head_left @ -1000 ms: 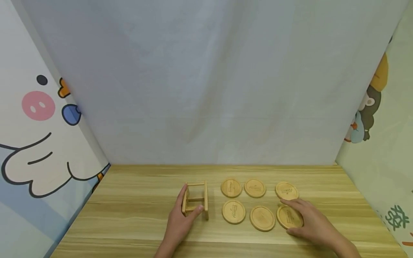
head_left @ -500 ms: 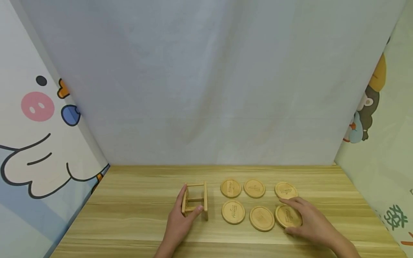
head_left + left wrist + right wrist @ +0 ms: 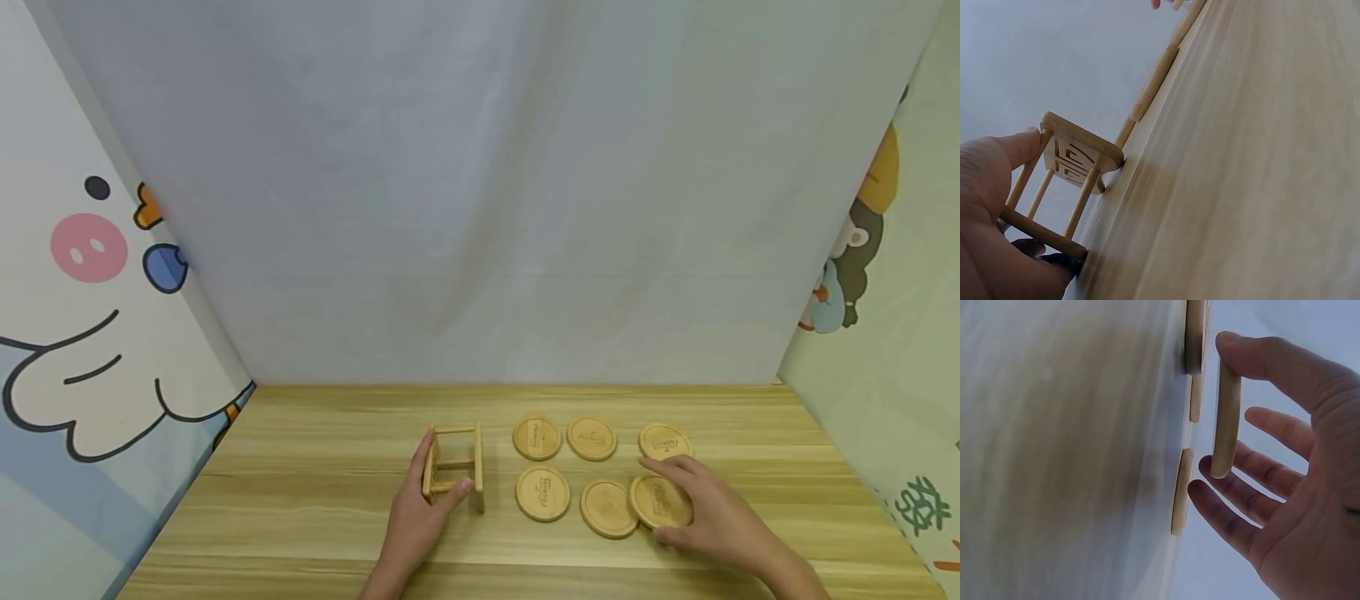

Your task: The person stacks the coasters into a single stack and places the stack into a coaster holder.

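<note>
My left hand (image 3: 420,515) grips a small wooden coaster rack (image 3: 480,475) standing on the table, its thumb and fingers at the rack's end panels. Cut-out slots pattern one panel of the rack (image 3: 1072,155) in the left wrist view, and thin rods join the two panels. My right hand (image 3: 722,518) pinches a round wooden coaster (image 3: 660,502) by its edge. In the right wrist view, that coaster (image 3: 1227,425) is raised clear of the table, with the thumb at one end and the other fingers spread behind it. Its left edge overlaps a neighbouring coaster (image 3: 606,510) in the head view.
Several more coasters lie flat between the hands: one at front left (image 3: 543,493), and a back row with a left coaster (image 3: 537,438), a middle coaster (image 3: 592,438) and a right coaster (image 3: 663,440). A pale curtain (image 3: 480,250) hangs behind the wooden table (image 3: 315,492).
My right hand has lifted its coaster off the table and carried it slightly left, over the edge of the neighbouring one. The left hand and the rack have not moved.
</note>
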`<state>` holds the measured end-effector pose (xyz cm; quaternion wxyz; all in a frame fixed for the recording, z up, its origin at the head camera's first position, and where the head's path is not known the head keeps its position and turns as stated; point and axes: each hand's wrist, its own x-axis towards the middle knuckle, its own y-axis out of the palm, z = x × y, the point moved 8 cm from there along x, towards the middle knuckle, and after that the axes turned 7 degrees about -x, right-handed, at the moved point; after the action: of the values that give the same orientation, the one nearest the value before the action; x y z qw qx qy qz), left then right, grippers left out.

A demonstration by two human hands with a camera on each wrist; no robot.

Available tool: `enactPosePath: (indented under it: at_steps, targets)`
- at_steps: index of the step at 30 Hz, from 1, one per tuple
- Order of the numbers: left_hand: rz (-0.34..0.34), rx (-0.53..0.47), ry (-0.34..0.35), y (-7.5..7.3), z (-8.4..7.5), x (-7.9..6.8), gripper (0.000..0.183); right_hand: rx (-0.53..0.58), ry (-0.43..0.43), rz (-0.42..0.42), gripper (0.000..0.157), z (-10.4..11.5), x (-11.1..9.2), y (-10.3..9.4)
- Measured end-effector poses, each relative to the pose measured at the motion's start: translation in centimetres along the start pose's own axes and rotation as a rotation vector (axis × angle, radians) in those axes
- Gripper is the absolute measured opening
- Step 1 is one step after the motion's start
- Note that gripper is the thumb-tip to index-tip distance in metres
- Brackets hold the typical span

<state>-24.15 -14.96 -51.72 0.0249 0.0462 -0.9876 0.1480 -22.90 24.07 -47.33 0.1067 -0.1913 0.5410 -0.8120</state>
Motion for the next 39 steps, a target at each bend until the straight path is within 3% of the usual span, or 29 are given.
enactPosePath:
  at_steps: [8, 19, 39]
  targets:
    - [0.006, -0.003, 0.004, 0.0, -0.2, 0.0, 0.094, 0.015, -0.004, 0.001, 0.092, 0.3, 0.3, 0.3]
    - [0.004, 0.0, -0.002, 0.0, 0.0, 0.0, 0.094, 0.025, -0.007, 0.005, 0.078, 1.2, 0.7, 0.8]
    - [0.003, 0.003, 0.011, 0.0, -0.2, -0.1, 0.094, 0.059, -0.027, 0.023, 0.075, 2.2, 1.4, 0.9]
